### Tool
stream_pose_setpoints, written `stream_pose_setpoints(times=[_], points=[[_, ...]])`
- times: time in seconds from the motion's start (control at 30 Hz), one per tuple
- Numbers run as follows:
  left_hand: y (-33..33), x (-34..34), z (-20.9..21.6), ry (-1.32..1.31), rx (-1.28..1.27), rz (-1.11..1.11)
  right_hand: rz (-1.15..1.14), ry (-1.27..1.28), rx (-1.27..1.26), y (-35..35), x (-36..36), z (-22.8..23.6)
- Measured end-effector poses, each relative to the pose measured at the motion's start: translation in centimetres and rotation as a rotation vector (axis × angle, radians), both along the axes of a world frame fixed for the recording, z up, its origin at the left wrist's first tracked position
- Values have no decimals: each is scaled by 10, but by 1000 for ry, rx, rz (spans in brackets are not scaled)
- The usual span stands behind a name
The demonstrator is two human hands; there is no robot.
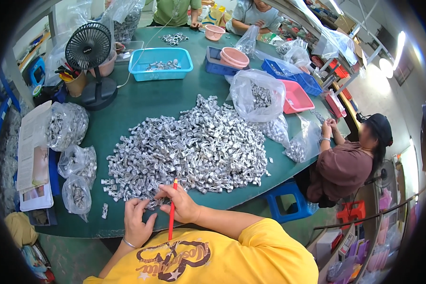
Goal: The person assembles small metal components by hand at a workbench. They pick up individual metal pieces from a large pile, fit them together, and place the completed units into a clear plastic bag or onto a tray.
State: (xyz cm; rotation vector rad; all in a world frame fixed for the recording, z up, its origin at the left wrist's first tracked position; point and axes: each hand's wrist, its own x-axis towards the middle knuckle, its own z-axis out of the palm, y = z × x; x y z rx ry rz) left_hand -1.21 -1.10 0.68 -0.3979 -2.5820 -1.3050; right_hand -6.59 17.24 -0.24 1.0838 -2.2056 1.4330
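A large heap of small silver-grey parts with looped ends (194,146) covers the middle of the green table. At its near edge, my right hand (183,204) is closed round a slim red stick with a yellow tip (172,217), which stands nearly upright in the picture. To its left, my left hand (137,221) has bent fingers reaching to the heap's edge, its thumb pointing toward the right hand. Whatever its fingertips hold is too small to make out. One loose part (105,210) lies left of my left hand.
Left are clear bags of parts (68,125), papers (34,156) and a black fan (89,52). Beyond the heap stand a light-blue bin (161,75), pink bowls (234,57) and an open clear bag (244,102). A co-worker (345,165) sits right; two others (175,12) are across the table.
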Motion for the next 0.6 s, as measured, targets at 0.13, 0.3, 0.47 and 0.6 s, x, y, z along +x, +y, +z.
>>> stream_pose_setpoints(times=[0.13,0.3,0.47,0.6], points=[[1,0,2,6,-8,1,-16,2,10,0,0,5],[1,0,2,7,-5,-1,-58,93,1,-4,-2,4],[1,0,3,10,-3,-4,-41,129,35,-4,-2,9],[1,0,2,13,-8,-3,-75,122,51,-4,-3,11]])
